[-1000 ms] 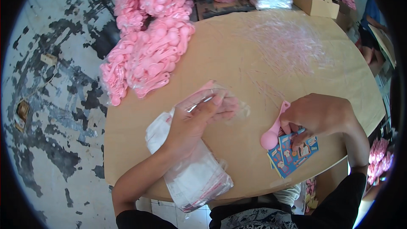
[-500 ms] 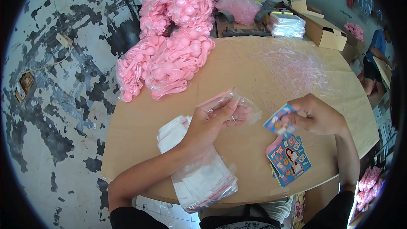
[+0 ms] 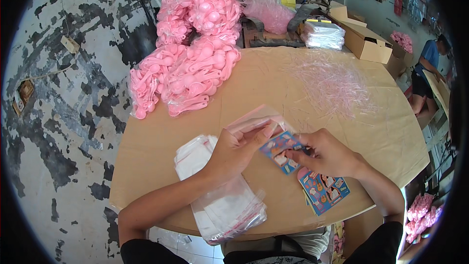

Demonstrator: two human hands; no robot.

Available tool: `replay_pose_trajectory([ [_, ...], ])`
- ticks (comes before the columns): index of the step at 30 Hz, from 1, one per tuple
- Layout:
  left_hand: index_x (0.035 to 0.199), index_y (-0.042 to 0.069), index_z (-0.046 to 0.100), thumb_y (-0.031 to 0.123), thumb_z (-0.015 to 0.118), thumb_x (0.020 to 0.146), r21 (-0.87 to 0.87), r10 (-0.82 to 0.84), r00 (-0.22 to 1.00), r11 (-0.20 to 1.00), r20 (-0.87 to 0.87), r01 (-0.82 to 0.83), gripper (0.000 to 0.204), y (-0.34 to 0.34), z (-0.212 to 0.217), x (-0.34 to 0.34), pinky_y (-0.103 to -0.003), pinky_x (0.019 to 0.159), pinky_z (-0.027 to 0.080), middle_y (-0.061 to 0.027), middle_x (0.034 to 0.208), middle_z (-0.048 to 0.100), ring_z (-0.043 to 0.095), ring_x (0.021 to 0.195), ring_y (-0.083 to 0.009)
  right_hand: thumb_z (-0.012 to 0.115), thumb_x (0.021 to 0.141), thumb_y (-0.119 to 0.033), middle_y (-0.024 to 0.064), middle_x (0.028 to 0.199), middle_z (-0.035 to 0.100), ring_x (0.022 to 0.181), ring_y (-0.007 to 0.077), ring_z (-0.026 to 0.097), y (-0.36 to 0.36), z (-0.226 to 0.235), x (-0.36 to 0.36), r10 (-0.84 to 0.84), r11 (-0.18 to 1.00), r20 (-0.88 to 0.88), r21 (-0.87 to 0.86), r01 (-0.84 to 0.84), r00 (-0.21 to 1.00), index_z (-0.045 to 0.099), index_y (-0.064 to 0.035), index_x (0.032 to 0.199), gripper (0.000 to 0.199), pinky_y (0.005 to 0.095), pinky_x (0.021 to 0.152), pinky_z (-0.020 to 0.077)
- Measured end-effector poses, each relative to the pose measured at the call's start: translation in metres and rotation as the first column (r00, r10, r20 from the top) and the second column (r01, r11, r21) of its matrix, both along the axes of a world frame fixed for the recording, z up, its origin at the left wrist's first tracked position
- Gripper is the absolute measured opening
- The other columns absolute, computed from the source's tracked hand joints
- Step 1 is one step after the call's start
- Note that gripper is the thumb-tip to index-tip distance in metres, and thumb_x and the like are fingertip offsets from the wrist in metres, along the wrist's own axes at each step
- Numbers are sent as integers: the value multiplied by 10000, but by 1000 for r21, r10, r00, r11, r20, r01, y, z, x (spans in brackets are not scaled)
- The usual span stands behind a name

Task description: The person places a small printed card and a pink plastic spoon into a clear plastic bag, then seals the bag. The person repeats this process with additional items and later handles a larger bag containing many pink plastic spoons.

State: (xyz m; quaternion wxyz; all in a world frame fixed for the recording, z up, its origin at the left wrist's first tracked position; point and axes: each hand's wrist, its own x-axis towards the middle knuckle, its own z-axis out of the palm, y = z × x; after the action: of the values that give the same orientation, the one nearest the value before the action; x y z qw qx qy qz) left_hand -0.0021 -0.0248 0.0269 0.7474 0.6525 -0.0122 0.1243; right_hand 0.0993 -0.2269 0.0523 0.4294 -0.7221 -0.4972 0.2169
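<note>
My left hand (image 3: 239, 149) grips a clear plastic bag (image 3: 264, 113) by its near part, fingers closed round it. From the right, my right hand (image 3: 325, 154) pinches a blue printed card (image 3: 283, 151) between thumb and fingers. The card's left edge meets the bag's mouth beside my left fingertips; whether it is inside I cannot tell. Below my right hand lies a small stack of similar blue cards (image 3: 325, 193), with a bit of a pink thing (image 3: 303, 172) showing at its upper edge. Under my left forearm rests a pile of flat clear bags (image 3: 227, 210).
Big bags of pink spoons (image 3: 200, 73) are heaped at the table's far left. Thin clear strands (image 3: 337, 85) are strewn at the far right. Behind them stand a stack of packed plastic bags (image 3: 323, 35) and a cardboard box (image 3: 364, 41). Another person (image 3: 427, 68) is at the far right.
My right hand has moved left with the blue card, from above the stack to the bag in my left hand. The card now touches the bag.
</note>
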Motion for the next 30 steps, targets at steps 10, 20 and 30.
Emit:
replay_pose_trajectory([
  [10,1435,10,416,131,616,976,-23,-145,989,989,21,146,515,-4,0,-3,-296,944,509,-115,1250,627,606,1113,-140,620,966,-137,30,800,679,688,43,603,1,-8,-4,-56,997,-205,-63,44,977,651,-22,1165,232,247,539,522],
  [20,1508,54,290,348,571,991,-304,-331,943,901,-18,310,658,0,11,-7,-389,1074,426,-157,1485,428,486,1315,-230,638,967,-207,9,829,658,724,52,612,9,-5,-19,-97,990,-463,49,135,881,660,-40,1116,225,232,553,518],
  [30,1311,62,454,195,724,870,90,-370,922,928,115,361,533,-1,5,-8,-399,1065,441,-201,1421,486,529,1272,-248,632,953,-152,10,731,646,664,76,614,-3,-7,-1,75,989,-297,141,-34,952,681,-15,891,157,242,537,449],
])
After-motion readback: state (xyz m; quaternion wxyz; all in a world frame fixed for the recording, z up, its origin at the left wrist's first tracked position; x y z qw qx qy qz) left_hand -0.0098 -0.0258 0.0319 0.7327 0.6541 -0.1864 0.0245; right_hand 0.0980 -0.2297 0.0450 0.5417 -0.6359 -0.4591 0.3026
